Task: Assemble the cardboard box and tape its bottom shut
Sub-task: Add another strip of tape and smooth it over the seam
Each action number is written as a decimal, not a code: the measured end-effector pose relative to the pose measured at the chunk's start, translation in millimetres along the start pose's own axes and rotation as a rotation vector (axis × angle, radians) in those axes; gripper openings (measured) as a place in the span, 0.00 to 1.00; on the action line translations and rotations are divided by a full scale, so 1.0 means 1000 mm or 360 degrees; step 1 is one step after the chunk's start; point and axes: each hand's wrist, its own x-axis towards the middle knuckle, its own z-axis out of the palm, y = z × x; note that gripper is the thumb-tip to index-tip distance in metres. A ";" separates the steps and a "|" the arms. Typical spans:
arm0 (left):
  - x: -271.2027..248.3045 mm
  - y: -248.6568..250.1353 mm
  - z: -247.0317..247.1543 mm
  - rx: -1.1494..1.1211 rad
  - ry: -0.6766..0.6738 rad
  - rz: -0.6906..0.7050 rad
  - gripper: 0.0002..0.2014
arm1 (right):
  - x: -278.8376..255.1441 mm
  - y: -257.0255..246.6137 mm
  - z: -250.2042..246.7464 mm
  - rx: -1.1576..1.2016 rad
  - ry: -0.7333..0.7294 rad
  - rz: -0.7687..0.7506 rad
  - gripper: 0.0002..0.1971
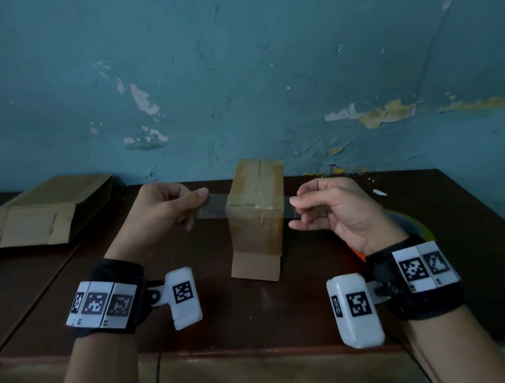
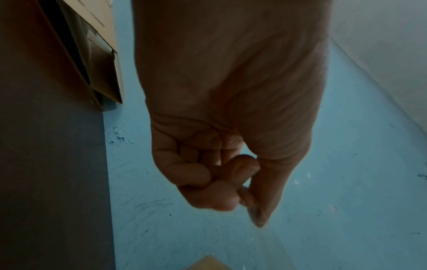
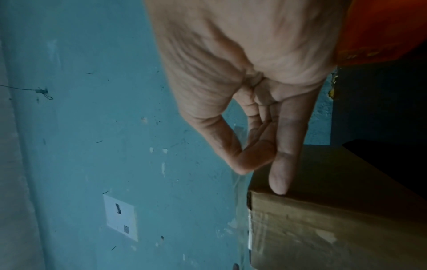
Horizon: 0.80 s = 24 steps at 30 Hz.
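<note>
A small brown cardboard box [image 1: 257, 217] stands upright in the middle of the dark table [image 1: 251, 308], its closed flaps facing up. A strip of clear tape [image 1: 214, 206] stretches across its upper near edge and sticks out on both sides. My left hand [image 1: 170, 208] pinches the strip's left end between thumb and forefinger. My right hand [image 1: 331, 207] pinches the right end the same way. In the right wrist view the box [image 3: 335, 219] sits just beyond my fingers [image 3: 280, 182], with tape [image 3: 241, 210] running to its edge. The left wrist view shows my curled left hand [image 2: 231, 173].
Flattened cardboard sheets [image 1: 36, 220] lie at the far left of the table. A tape roll with an orange part [image 1: 405, 227] sits behind my right wrist. The peeling blue wall [image 1: 239, 75] rises right behind the table.
</note>
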 end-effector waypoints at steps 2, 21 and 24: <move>-0.001 0.000 -0.001 -0.0026 0.0009 -0.0022 0.25 | 0.000 0.000 0.001 0.0007 0.0004 -0.0002 0.08; 0.003 -0.003 0.006 -0.0103 -0.0009 -0.0043 0.22 | 0.000 -0.004 -0.007 0.0049 0.0001 -0.0021 0.09; 0.003 -0.004 0.007 -0.0113 -0.0027 -0.0039 0.22 | 0.000 -0.003 -0.008 0.0049 0.0005 -0.0028 0.09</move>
